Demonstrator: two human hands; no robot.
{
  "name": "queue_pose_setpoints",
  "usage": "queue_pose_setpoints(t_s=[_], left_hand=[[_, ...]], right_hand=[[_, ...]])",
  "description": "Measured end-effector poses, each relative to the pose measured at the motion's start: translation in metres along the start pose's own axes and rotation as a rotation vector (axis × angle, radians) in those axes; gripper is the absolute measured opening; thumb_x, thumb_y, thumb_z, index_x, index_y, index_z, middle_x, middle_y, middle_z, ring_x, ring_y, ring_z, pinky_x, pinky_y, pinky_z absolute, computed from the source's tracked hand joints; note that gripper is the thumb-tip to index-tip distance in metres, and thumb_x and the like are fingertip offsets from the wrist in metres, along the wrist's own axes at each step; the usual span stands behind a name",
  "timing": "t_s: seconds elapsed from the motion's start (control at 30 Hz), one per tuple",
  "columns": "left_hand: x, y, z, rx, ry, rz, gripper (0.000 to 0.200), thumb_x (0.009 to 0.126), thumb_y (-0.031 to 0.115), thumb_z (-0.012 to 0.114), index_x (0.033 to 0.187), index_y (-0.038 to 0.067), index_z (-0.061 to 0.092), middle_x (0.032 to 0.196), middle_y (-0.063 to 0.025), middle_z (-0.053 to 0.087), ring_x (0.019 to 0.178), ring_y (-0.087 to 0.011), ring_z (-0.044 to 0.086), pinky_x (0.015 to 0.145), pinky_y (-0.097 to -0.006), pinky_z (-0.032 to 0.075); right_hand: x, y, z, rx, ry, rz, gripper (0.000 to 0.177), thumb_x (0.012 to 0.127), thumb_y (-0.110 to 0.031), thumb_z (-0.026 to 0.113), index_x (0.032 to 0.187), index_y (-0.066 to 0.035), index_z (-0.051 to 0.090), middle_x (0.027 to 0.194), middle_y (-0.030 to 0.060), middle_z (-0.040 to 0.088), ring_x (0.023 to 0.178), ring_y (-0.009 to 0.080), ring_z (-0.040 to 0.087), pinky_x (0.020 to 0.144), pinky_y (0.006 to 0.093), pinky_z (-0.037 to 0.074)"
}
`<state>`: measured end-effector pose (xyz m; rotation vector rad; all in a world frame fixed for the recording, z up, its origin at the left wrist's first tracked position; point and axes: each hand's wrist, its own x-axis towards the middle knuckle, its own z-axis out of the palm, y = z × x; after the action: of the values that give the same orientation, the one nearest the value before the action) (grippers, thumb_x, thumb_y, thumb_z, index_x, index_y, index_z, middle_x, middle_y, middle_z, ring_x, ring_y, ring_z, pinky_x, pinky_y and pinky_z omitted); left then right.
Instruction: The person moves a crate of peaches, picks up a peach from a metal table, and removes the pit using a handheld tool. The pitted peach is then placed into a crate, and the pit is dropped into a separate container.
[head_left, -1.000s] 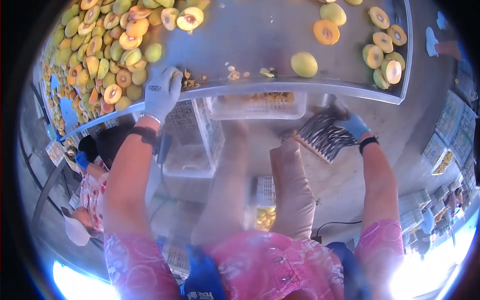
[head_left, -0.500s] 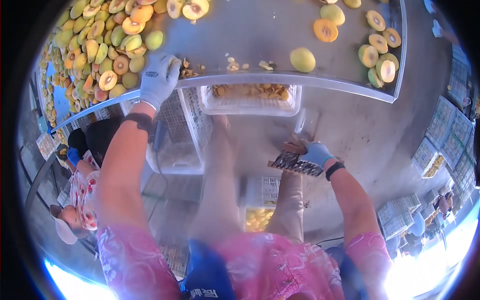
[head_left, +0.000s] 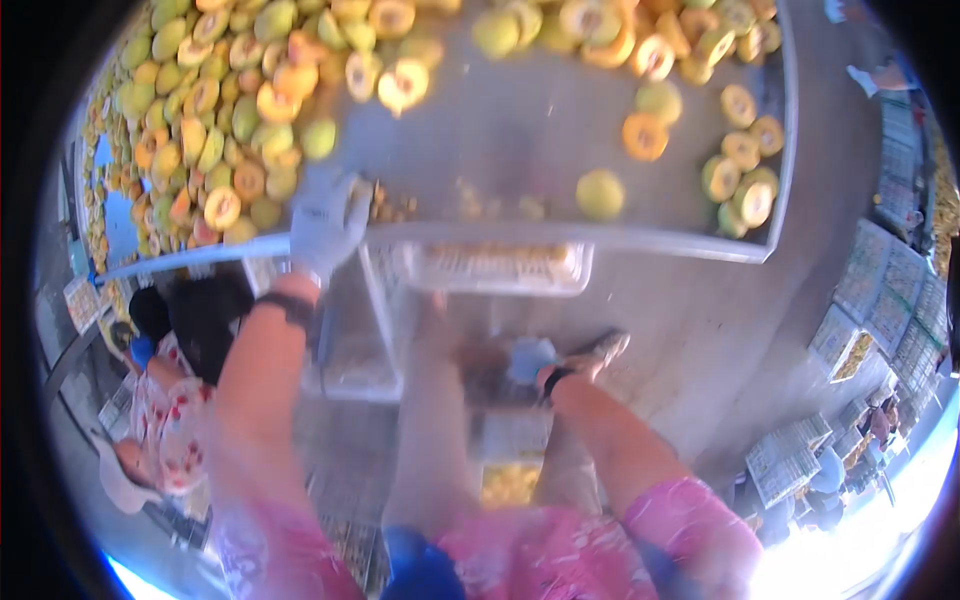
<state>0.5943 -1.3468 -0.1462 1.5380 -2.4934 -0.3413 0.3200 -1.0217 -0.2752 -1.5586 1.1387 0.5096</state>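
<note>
My left hand point(head_left: 328, 225), in a pale glove, rests over the near rim of the metal table point(head_left: 450, 150) with its fingers apart. Beside its fingertips lie small brown scraps point(head_left: 390, 205), and a heap of halved yellow peaches point(head_left: 230, 120) spreads to its left. My right hand point(head_left: 530, 360), gloved and smeared by motion, is low under the table edge near my legs. A brownish blur point(head_left: 480, 360) lies just left of it; what the right hand holds cannot be made out.
A white plastic crate point(head_left: 500, 270) sits below the table's front edge. More peach halves point(head_left: 740, 150) lie at the right end. Another person point(head_left: 165, 420) is at lower left. Stacked crates point(head_left: 880, 270) stand at far right. My sandalled foot point(head_left: 603, 355) is on the floor.
My right hand has moved left between my legs; the dark ridged slab it held no longer shows clearly. The view has shifted, bringing more peaches in at the top. My left hand stays at the rim.
</note>
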Motion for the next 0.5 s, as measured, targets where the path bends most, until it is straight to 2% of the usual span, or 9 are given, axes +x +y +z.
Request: queue_pose_setpoints(t_s=[0.07,0.1,0.13,0.17,0.2,0.27,0.3,0.43,0.5], left_hand=[[0.011,0.013,-0.019,-0.074,-0.184,-0.118,0.022,0.088,0.022,0.058,0.103,0.007,0.062,0.098,-0.0177,0.065,0.086,-0.0381,0.063,0.078,-0.0462,0.051],[0.008,0.010,-0.015,-0.068,-0.153,-0.110,0.021,0.086,0.022,0.059,0.101,0.007,0.063,0.097,-0.0176,0.064,0.083,-0.0386,0.063,0.076,-0.0472,0.051],[0.011,0.014,-0.020,-0.088,-0.152,-0.140,0.021,0.086,0.023,0.058,0.100,0.008,0.063,0.097,-0.0175,0.064,0.083,-0.0383,0.063,0.076,-0.0476,0.051],[0.016,0.015,-0.025,-0.127,-0.326,-0.226,0.019,0.086,0.022,0.058,0.097,0.007,0.062,0.098,-0.0184,0.064,0.085,-0.0383,0.062,0.076,-0.0472,0.051],[0.016,0.013,-0.026,-0.137,-0.308,-0.207,0.019,0.086,0.023,0.058,0.095,0.007,0.062,0.097,-0.0189,0.063,0.085,-0.0386,0.062,0.076,-0.0470,0.051],[0.011,0.008,-0.017,-0.170,-0.213,-0.156,0.015,0.085,0.022,0.058,0.087,0.007,0.059,0.089,-0.0171,0.059,0.080,-0.0380,0.060,0.070,-0.0476,0.049],[0.010,0.005,-0.013,-0.193,-0.136,-0.126,0.014,0.084,0.021,0.058,0.081,0.008,0.056,0.081,-0.0148,0.055,0.074,-0.0370,0.058,0.064,-0.0483,0.047],[0.013,0.006,-0.022,-0.225,-0.201,-0.151,0.015,0.085,0.023,0.059,0.081,0.009,0.057,0.083,-0.0143,0.055,0.075,-0.0367,0.059,0.065,-0.0479,0.048],[0.008,0.001,-0.013,-0.202,-0.151,-0.128,0.016,0.085,0.025,0.059,0.082,0.009,0.058,0.086,-0.0143,0.055,0.076,-0.0367,0.059,0.067,-0.0476,0.049]], right_hand=[[0.001,-0.009,-0.014,-0.077,0.220,-0.037,0.035,0.076,-0.039,0.062,0.087,-0.007,0.071,0.085,0.0165,0.069,0.080,0.0345,0.067,0.068,0.0459,0.054],[0.000,-0.009,-0.030,-0.153,0.314,-0.103,0.030,0.079,-0.034,0.060,0.089,-0.008,0.071,0.086,0.0158,0.068,0.080,0.0336,0.067,0.066,0.0456,0.053],[-0.002,-0.011,-0.059,-0.279,0.153,-0.145,0.028,0.081,-0.031,0.059,0.093,-0.009,0.070,0.090,0.0149,0.068,0.081,0.0327,0.066,0.068,0.0446,0.054],[-0.008,-0.014,-0.082,-0.394,-0.023,-0.181,0.026,0.083,-0.028,0.058,0.098,-0.010,0.069,0.095,0.0140,0.067,0.082,0.0317,0.066,0.070,0.0435,0.054],[-0.014,-0.011,-0.090,-0.413,0.000,-0.160,0.026,0.083,-0.028,0.058,0.098,-0.010,0.069,0.095,0.0140,0.067,0.082,0.0317,0.066,0.070,0.0435,0.054],[-0.028,0.005,-0.100,-0.050,0.226,-0.303,0.024,0.086,-0.022,0.055,0.105,-0.013,0.067,0.101,0.0103,0.067,0.083,0.0298,0.066,0.072,0.0412,0.054],[-0.037,0.001,-0.131,-0.072,0.247,-0.293,0.024,0.086,-0.022,0.055,0.105,-0.013,0.067,0.101,0.0103,0.067,0.083,0.0298,0.066,0.072,0.0412,0.054],[-0.117,-0.075,-0.311,-0.064,0.327,-0.110,0.027,0.089,-0.025,0.059,0.109,-0.008,0.063,0.097,0.0106,0.067,0.079,0.0296,0.065,0.064,0.0393,0.054],[-0.119,-0.067,-0.367,0.259,0.467,0.013,0.034,0.088,-0.027,0.063,0.115,-0.008,0.062,0.096,0.0149,0.066,0.078,0.0289,0.065,0.065,0.0381,0.052]])
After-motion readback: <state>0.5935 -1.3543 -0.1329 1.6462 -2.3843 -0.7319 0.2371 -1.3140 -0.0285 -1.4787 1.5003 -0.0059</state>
